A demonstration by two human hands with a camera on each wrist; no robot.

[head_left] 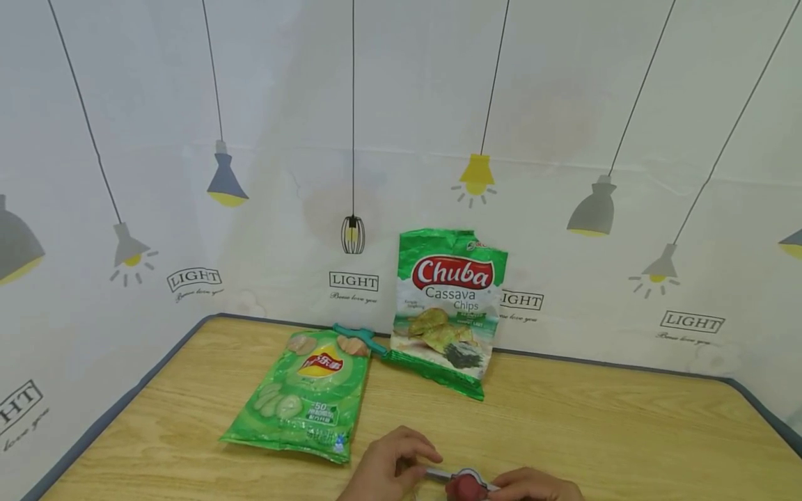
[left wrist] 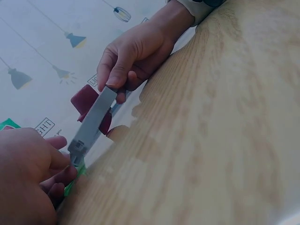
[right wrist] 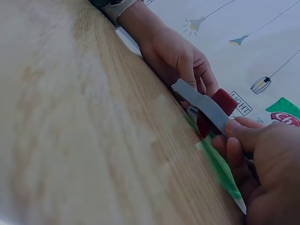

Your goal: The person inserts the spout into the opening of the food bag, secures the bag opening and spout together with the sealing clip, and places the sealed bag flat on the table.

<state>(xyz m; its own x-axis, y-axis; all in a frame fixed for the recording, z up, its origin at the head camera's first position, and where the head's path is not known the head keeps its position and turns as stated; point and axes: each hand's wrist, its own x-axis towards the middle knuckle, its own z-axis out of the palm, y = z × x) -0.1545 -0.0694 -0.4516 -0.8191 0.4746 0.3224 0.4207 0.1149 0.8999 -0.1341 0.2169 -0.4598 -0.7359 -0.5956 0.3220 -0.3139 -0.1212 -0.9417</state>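
Observation:
Between both hands is a grey bar-shaped clip with a dark red knob-like part, which looks like a bag clip. My left hand holds one end of its grey bar with thumb and fingers. The opposite end is pinched by my right hand, its thumb lying on the grey piece, as the right wrist view shows. The dark red part sticks out from the middle of the bar. In the head view the lower frame edge cuts off part of both hands.
A green chip bag lies on the wooden table, with a teal clip at its top. Behind it a green and white cassava chip bag leans against the lamp-printed backdrop; its top edge is torn.

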